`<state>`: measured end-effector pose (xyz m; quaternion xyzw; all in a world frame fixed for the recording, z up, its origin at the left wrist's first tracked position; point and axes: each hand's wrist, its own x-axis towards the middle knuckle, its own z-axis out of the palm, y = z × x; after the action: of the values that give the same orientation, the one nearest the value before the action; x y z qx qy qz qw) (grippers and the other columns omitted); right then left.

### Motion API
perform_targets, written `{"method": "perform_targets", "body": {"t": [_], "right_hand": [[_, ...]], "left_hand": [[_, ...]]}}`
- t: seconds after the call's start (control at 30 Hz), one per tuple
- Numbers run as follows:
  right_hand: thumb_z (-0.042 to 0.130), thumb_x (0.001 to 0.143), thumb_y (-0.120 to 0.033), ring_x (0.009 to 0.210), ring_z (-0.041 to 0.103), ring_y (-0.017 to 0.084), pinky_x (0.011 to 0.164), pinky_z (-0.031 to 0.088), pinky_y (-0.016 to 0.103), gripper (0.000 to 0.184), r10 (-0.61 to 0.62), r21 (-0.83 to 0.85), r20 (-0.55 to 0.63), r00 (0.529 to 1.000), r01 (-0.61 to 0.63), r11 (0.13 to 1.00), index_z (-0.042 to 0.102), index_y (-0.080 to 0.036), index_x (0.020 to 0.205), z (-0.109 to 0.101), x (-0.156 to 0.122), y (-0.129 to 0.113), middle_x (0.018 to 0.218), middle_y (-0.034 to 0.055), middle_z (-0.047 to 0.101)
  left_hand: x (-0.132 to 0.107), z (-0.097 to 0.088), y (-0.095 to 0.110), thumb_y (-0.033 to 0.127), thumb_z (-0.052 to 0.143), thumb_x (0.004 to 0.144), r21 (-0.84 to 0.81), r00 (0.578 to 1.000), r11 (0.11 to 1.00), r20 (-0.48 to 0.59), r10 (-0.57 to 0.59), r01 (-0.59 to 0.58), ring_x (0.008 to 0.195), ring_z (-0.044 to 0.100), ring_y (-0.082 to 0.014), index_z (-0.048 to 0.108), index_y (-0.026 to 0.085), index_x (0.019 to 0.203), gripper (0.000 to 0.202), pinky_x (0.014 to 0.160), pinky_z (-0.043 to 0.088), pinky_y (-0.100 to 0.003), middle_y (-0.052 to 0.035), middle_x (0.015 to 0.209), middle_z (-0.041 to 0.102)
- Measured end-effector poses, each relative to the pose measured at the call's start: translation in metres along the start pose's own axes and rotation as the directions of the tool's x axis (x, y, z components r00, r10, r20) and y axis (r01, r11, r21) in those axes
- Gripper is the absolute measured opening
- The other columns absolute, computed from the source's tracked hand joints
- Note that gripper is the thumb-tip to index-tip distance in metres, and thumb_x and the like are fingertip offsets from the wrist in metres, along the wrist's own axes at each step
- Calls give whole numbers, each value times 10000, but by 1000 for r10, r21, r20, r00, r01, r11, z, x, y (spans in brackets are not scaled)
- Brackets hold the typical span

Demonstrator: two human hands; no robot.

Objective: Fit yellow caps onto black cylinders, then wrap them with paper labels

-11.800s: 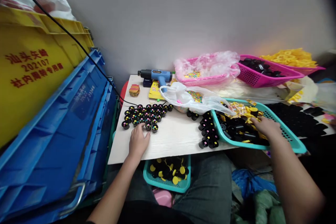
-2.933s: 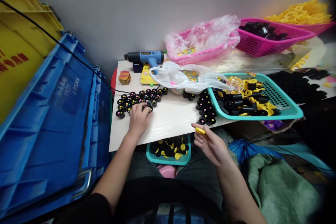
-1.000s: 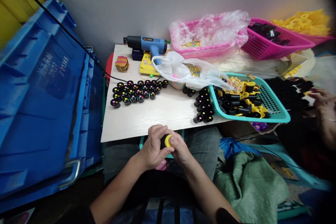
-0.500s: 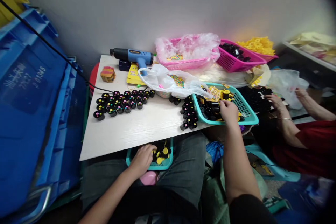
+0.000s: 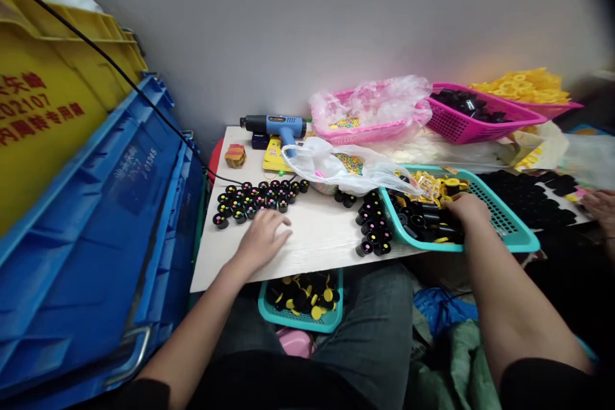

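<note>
My left hand (image 5: 264, 238) is over the white tabletop, at the near edge of a group of small black cups (image 5: 250, 211) with coloured beads inside. Its thumb and forefinger are apart, and nothing shows between them. My right hand (image 5: 471, 213) is inside a teal basket (image 5: 521, 237) of black tubes (image 5: 430, 210) and yellow caps (image 5: 451, 187). Its fingers are bent down among these parts, and the fingertips are hidden. Left of that basket stand more black cups (image 5: 372, 224). A smaller teal basket (image 5: 300, 320) with black and yellow pieces (image 5: 307, 296) rests on my lap.
A blue heat gun (image 5: 283, 125) lies at the back left. A clear plastic bag of beads (image 5: 375, 173) and pink baskets (image 5: 480, 128) stand along the wall. Stacked crates (image 5: 96, 205) rise at left. Another person's hand (image 5: 600, 205) is at far right near black pieces (image 5: 528, 202).
My left hand has left the lap basket and moved up to the black cups on the table. My right hand stays in the teal basket. The view has turned left.
</note>
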<state>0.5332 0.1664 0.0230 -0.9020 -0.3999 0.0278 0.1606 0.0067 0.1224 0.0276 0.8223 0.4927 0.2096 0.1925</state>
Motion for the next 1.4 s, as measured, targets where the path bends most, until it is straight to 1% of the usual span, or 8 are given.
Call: {"method": "perform_targets", "body": {"t": [0.1,0.27,0.43,0.6,0.8,1.0,1.23,1.4], "right_hand": [[642,686,-457,1054,562,479,835,408,623,301,47,56,-62,997,-43,997,692,-191,818,-2,-3,-2,964,247,655],[479,820,-467,901,648,360,758,486,509,337,83,374,-243,967,15,927,598,-212,1005,-15,-29,-15,922,191,676],[708,704,-466,516,558,175,523,453,333,294,-70,901,-156,985,171,398,591,-267,886,-29,-91,-42,659,24,629],[771,643,-399,498,482,83,487,416,221,280,-176,965,-38,984,81,248,646,-197,793,-25,-157,-76,612,-36,556],[734,617,-280,807,633,150,661,520,258,287,-280,996,62,958,-79,-48,484,-171,528,4,-221,-113,952,27,679],[643,815,-440,408,418,93,447,313,219,337,-414,975,213,885,-219,35,461,-209,652,20,-280,-137,426,-59,493],[609,862,-440,513,427,93,527,321,243,296,-705,863,486,517,-413,292,638,-164,964,11,-318,-144,598,-26,546],[636,852,-392,481,408,83,497,296,213,360,-714,862,481,508,-422,280,531,-212,1144,10,-328,-151,540,-74,517]], "left_hand": [[37,3,-20,256,610,825,263,982,964,-187,7,43,1156,452,-331,659,180,980,179,972,390,-478,-144,1156,561],[56,15,-31,209,664,770,331,983,943,-174,49,12,1205,401,-356,669,198,897,127,977,359,-523,-151,1268,504],[54,23,-34,212,638,790,345,985,939,-158,70,-11,1179,418,-340,662,209,898,110,968,349,-518,-133,1214,542],[55,28,-36,184,613,794,301,984,954,-165,65,-13,1159,438,-350,653,203,867,85,932,362,-525,-145,1187,565],[42,22,-22,141,529,822,145,985,985,-135,111,-91,1126,506,-305,576,200,824,75,939,398,-497,-122,1122,622],[-19,20,18,185,470,870,-269,987,954,-124,100,-130,899,619,-166,436,199,1129,262,793,524,-311,-70,1046,598],[-70,29,43,274,503,915,-768,999,639,31,-29,42,1078,590,-219,475,225,1254,344,918,495,-360,-95,1211,581],[-78,28,45,281,451,944,-758,1000,652,5,23,-11,1112,544,-233,434,226,1291,351,983,442,-394,-95,1225,558]]}}
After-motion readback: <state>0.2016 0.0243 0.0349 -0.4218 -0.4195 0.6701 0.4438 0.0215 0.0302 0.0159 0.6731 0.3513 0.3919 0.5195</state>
